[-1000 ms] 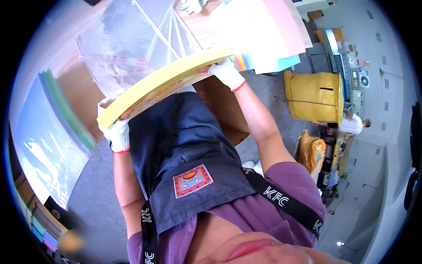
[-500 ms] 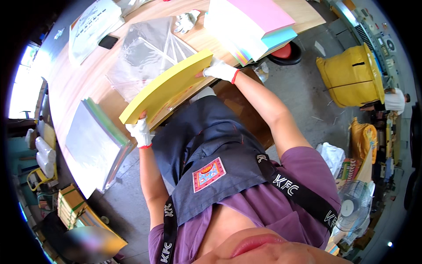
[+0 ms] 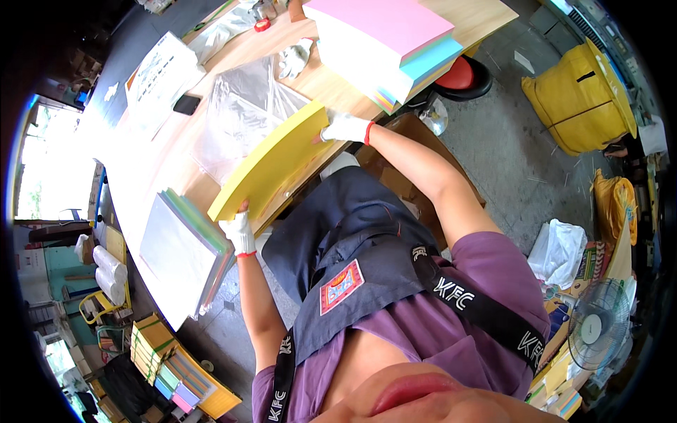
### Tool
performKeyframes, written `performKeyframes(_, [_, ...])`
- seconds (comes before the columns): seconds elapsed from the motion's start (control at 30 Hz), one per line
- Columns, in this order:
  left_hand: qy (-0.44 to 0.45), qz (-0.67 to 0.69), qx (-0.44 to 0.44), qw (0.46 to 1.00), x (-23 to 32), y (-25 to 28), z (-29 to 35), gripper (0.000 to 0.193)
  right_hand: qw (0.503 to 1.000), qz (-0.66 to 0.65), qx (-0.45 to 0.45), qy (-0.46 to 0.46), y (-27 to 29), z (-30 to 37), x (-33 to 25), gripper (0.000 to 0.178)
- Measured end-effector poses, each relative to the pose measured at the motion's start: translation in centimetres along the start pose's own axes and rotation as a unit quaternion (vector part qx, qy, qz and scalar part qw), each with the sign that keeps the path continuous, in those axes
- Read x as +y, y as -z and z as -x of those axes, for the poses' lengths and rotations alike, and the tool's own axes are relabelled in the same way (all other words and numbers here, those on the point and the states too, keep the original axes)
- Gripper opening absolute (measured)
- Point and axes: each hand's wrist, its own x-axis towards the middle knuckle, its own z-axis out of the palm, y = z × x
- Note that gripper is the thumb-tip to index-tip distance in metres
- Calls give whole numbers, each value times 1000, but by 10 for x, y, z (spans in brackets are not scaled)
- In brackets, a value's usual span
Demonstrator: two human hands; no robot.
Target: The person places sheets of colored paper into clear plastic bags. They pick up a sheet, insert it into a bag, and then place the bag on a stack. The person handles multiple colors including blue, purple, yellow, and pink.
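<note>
A thick stack of yellow paper [image 3: 273,158] stands on its long edge at the near side of the table, bowed along its length. My left hand [image 3: 238,233], in a white glove with bare fingertips, grips its left end. My right hand [image 3: 345,129], gloved likewise, holds the other end. Just beyond the stack lie clear plastic bags [image 3: 236,106], flat on the wooden table [image 3: 185,151]. Close to my left hand is a pile of wrapped paper [image 3: 176,250] with green and white layers. Past my right hand rises a tall pile of pink, white and blue paper [image 3: 384,28].
A loose white glove [image 3: 294,58] and a black phone [image 3: 187,105] lie farther back on the table. A red-topped stool [image 3: 458,74] stands by its right end, with an open cardboard box [image 3: 423,144] below. Rightward are a yellow sack [image 3: 578,99] and a fan [image 3: 598,324].
My view has turned a little, so most of the table and room sit differently in the picture. Both hands keep their hold on the yellow stack, which stays upright at the table's near edge.
</note>
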Motion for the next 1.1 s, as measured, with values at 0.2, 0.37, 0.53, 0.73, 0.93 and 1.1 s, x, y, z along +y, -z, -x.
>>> performKeyframes(0.2, [28,-5,19,999,-11,11,-1,48,994,76,-65,-52,5,-7,-22,63])
performKeyframes(0.37, [34,-25,-3,999,-3,11,-3,50,997,25,-57,-34,5,-10,-3,56])
performKeyframes(0.53, [32,-38,4,999,-6,17,-2,54,996,43,-69,-40,1,-12,-5,53])
performKeyframes(0.73, [29,-22,-3,999,-3,8,-3,57,997,19,-71,-23,3,-24,25,54])
performKeyframes(0.93, [29,-35,31,998,17,7,6,36,991,103,-63,-58,5,-1,-33,56])
performKeyframes(1.1, [167,80,-79,979,65,-4,6,38,991,56,-112,43,22,57,-47,57])
